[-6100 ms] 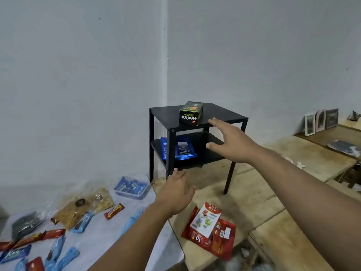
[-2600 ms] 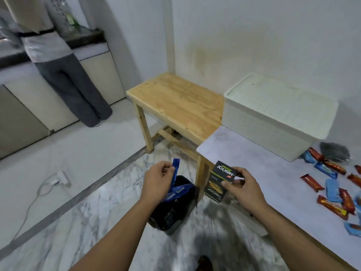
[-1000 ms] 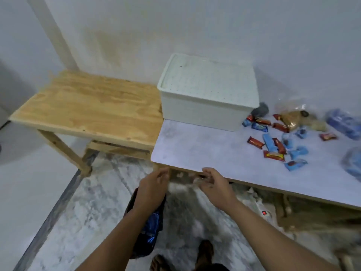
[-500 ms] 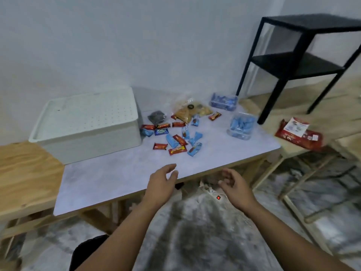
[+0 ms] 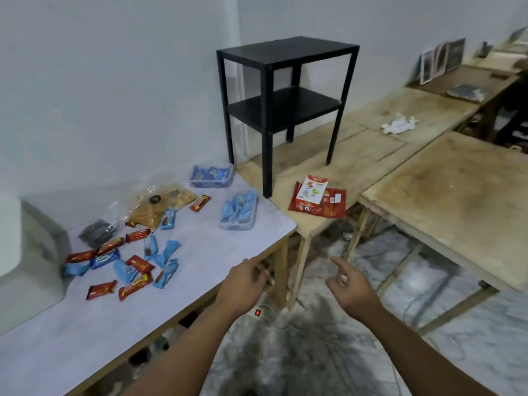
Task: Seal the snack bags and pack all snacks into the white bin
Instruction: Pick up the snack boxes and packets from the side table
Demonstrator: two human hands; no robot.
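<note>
Both hands hover low in the near middle of the view, off the edge of the grey-topped table [image 5: 200, 247] and above the marble floor. The left hand [image 5: 245, 284] has its fingers loosely extended, with nothing in it, just beside the table's near right edge. The right hand [image 5: 350, 287] is well apart from it to the right, palm turned inward, fingers spread and slightly bent, also holding nothing.

The white bin [image 5: 17, 270] sits at the far left of the table, only its right end showing. Just right of it lies a scatter of small red and blue snack bars [image 5: 128, 264]. Farther back are a dark snack bag [image 5: 95, 231] and a clear bag of brown snacks [image 5: 155, 205], with one red bar [image 5: 200, 202] to their right. Two clear tubs of blue-wrapped snacks stand toward the table's right end: one far, near the wall [image 5: 212, 175], one nearer [image 5: 239, 214].

To the right, a red snack pack [image 5: 328, 205] lies on a worn wooden table [image 5: 371, 164] with a white and orange card [image 5: 311, 187] on top of it. A black two-tier stand [image 5: 281, 81] stands on that table behind the pack. A crumpled white wrapper [image 5: 398, 125] lies farther right. A power strip with a red light [image 5: 258, 312] lies on the floor between the forearms.
</note>
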